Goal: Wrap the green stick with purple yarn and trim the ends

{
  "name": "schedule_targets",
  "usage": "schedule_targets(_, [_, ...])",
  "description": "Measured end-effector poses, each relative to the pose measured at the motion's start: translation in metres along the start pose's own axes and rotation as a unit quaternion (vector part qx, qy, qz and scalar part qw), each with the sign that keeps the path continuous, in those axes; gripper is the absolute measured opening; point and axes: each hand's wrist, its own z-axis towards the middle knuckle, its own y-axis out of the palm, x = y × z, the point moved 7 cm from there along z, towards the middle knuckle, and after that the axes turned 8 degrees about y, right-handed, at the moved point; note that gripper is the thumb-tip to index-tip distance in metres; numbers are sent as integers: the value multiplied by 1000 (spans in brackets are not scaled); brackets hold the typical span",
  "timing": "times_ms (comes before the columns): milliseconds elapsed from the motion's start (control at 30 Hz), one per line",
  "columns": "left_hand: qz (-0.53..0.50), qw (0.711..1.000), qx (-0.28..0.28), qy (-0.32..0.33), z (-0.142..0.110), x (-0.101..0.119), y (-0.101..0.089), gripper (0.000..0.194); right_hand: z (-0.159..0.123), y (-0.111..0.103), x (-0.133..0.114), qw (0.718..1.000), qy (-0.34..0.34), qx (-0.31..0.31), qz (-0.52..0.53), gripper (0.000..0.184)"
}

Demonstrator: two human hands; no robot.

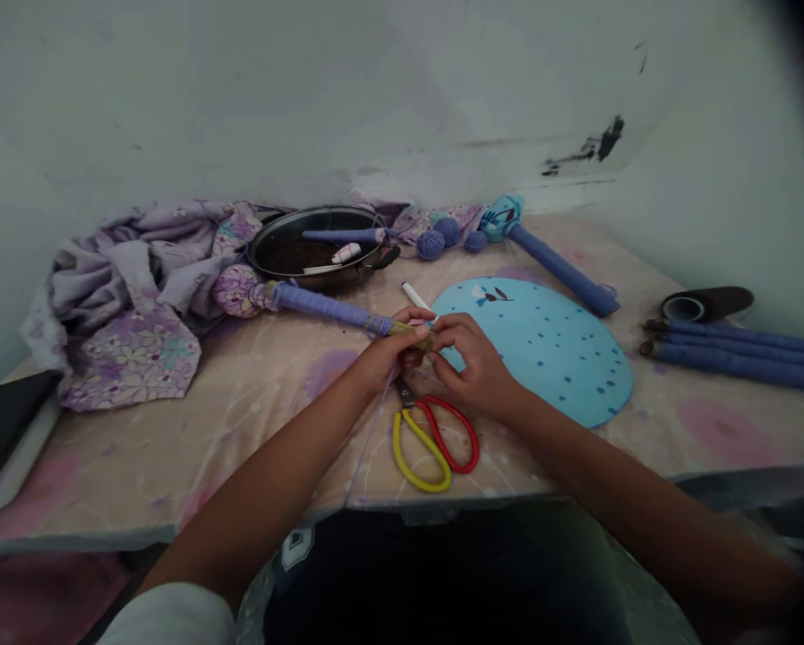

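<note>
A stick [325,306] partly wound with purple yarn lies slantwise, its fabric-covered round head [237,291] to the left. Around its bare, yellowish right part my left hand [385,354] is closed. My right hand [473,363] pinches at the stick's right end, fingertips meeting those of the left; what exactly lies between them is partly hidden. A thin strand of yarn [368,439] runs down from my left hand over the table's front edge. Just below the hands rest scissors [435,443] with one yellow and one red handle, their blades mostly covered.
Behind my right hand lies a blue dotted oval board [543,349], with a white marker [415,297] beside it. A black pan [295,269], yarn balls [431,245] and a blue-wrapped stick [563,269] are at the back. Floral cloth [133,349] is heaped left; wrapped rods [744,356] lie right.
</note>
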Motion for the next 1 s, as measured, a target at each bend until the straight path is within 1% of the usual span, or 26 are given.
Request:
schedule_targets(33, [1, 1000, 4, 2, 0, 1, 0, 40, 0, 0, 1, 1000, 12, 3, 10, 11])
schedule_targets(67, [2, 1000, 7, 4, 0, 1, 0, 39, 0, 0, 5, 998, 48, 3, 38, 14])
schedule_targets(100, [2, 1000, 8, 7, 0, 1, 0, 40, 0, 0, 12, 992, 100, 2, 77, 19])
schedule_targets(133, [4, 1000, 5, 9, 0, 1, 0, 40, 0, 2, 20, 979, 161, -4, 123, 23])
schedule_targets(200, [11, 1000, -5, 9, 1, 0, 1, 43, -4, 9, 34, 940, 275, -34, 199, 29])
schedule_targets(233, [18, 1000, -10, 5, 0, -1, 1, 44, -5, 13, 39, 923, 310, -54, 221, 31])
schedule_targets(267, [26, 1000, -14, 1, 0, -2, 1, 45, -6, 16, 41, 914, 328, -67, 231, 31])
schedule_targets(300, [32, 999, -15, -2, 0, -3, 1, 45, -5, 17, 41, 915, 325, -72, 227, 30])
schedule_targets(333, [34, 999, -13, -3, 0, -3, 0, 45, -3, 15, 39, 928, 302, -65, 207, 26])
schedule_targets(400, [32, 999, -5, 2, 1, -3, -1, 45, 1, 7, 29, 969, 208, -29, 127, 18])
schedule_targets(433, [30, 1000, -2, 6, 1, -3, -2, 45, 2, 3, 22, 985, 154, -11, 78, 14])
schedule_targets(467, [30, 1000, 1, 9, 1, -2, -2, 45, 2, 1, 16, 994, 108, 4, 33, 13])
schedule_targets(500, [31, 999, 3, 11, 1, -2, -2, 45, 1, 0, 12, 997, 79, 13, 3, 15])
schedule_targets(533, [33, 999, 4, 11, 1, -2, -2, 45, 0, -1, 10, 997, 71, 20, -6, 18])
schedule_targets(567, [33, 999, 5, 13, 0, -1, -2, 44, 0, -2, 11, 996, 85, 25, 7, 23])
schedule_targets(633, [27, 999, 5, 16, 0, 0, -1, 45, 0, -3, 21, 984, 161, 28, 76, 30])
schedule_targets(667, [25, 1000, 4, 17, -1, 0, -1, 45, -1, -2, 27, 970, 211, 22, 118, 31])
schedule_targets(733, [26, 999, -1, 21, -1, 1, 0, 47, -3, 4, 37, 937, 300, -8, 182, 32])
schedule_targets(800, [35, 999, -5, 27, -1, 1, 0, 48, -6, 12, 41, 911, 351, -53, 212, 39])
schedule_targets(833, [38, 999, -6, 30, -1, 1, 0, 49, -6, 15, 41, 905, 358, -71, 219, 40])
schedule_targets(867, [40, 999, -4, 31, -1, 1, 0, 50, -6, 16, 40, 907, 352, -78, 218, 39])
schedule_targets(900, [39, 999, -2, 30, -1, 0, -1, 52, -5, 14, 39, 916, 336, -70, 208, 35])
schedule_targets(933, [37, 999, 1, 29, -1, 0, -1, 53, -4, 11, 37, 931, 310, -54, 185, 31])
schedule_targets(1000, [35, 999, 6, 26, -1, -1, -1, 53, -1, 2, 29, 968, 230, -10, 102, 22])
